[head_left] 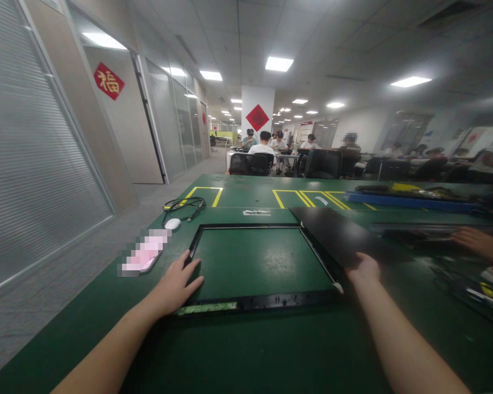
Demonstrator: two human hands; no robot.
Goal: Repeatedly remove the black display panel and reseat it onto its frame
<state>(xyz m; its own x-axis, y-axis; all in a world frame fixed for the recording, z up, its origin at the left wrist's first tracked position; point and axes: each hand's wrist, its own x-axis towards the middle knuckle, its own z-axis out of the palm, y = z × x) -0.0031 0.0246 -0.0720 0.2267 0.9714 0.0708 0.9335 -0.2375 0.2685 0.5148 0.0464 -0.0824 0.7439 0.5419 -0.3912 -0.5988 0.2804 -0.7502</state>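
Observation:
A black rectangular frame (246, 225) lies flat on the green table (271, 350) in front of me, with the table showing through its middle. My left hand (176, 284) rests on the frame's near left corner, fingers spread and flat. My right hand (363, 269) grips the near edge of a dark flat panel (337, 232) that lies over the frame's right side. A green circuit strip (207, 308) runs along the frame's near edge.
A white mouse (172, 223) and a coiled black cable (184, 205) lie at the far left. A pink object (144, 253) sits left of the frame. Another person's hand (480, 243) reaches in from the right. A blue tray (411, 200) stands at the far right. Seated people fill the background.

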